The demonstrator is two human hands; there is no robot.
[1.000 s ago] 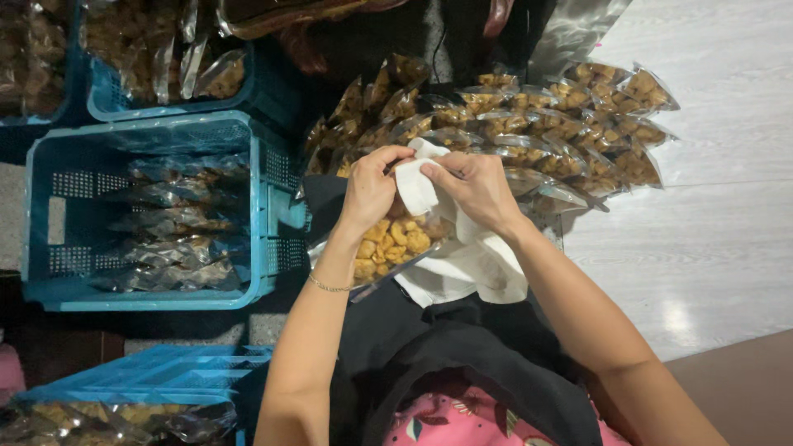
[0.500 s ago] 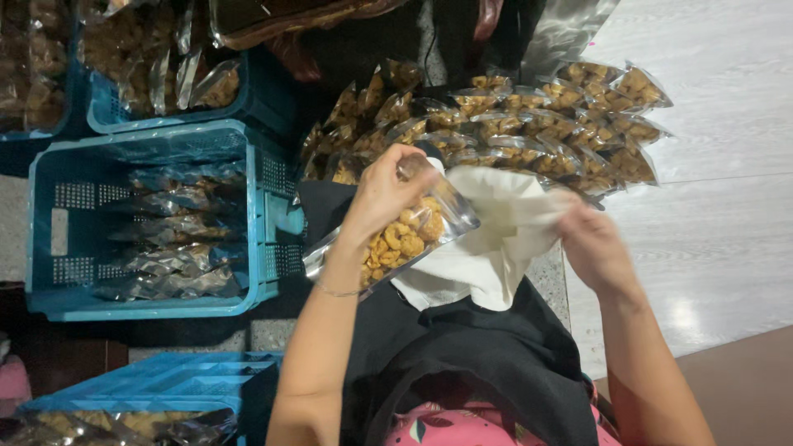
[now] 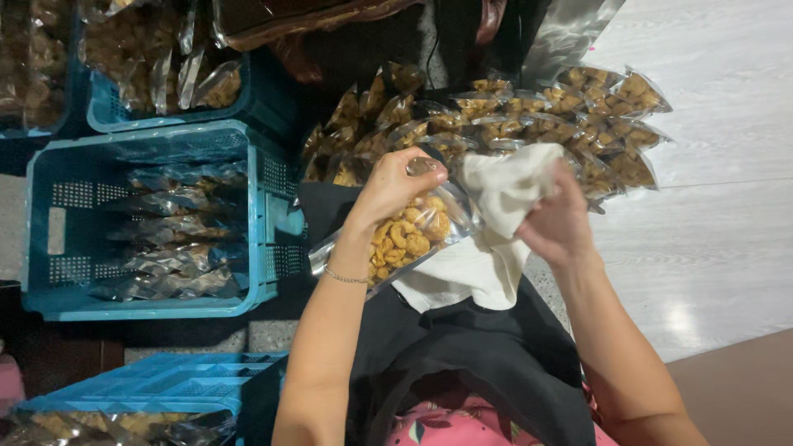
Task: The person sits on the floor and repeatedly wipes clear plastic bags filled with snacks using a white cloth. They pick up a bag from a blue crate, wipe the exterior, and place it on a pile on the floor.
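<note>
My left hand (image 3: 392,188) grips the top edge of a clear plastic bag of golden fried snacks (image 3: 409,235), held tilted over my lap. My right hand (image 3: 557,223) is closed on a white cloth (image 3: 496,219) that drapes down beside the bag and onto the black fabric (image 3: 462,355) across my lap. The cloth touches the bag's right side.
A pile of several filled snack bags (image 3: 529,124) lies ahead on the pale floor (image 3: 710,231). A teal crate (image 3: 264,239) at left holds more bags. Another blue crate (image 3: 99,107) stands behind it, and a crate with bags (image 3: 165,384) sits near my left knee.
My hands have come apart: the right one drew away to the right with the cloth, while the left keeps the bag, which now tilts lower to the left.
</note>
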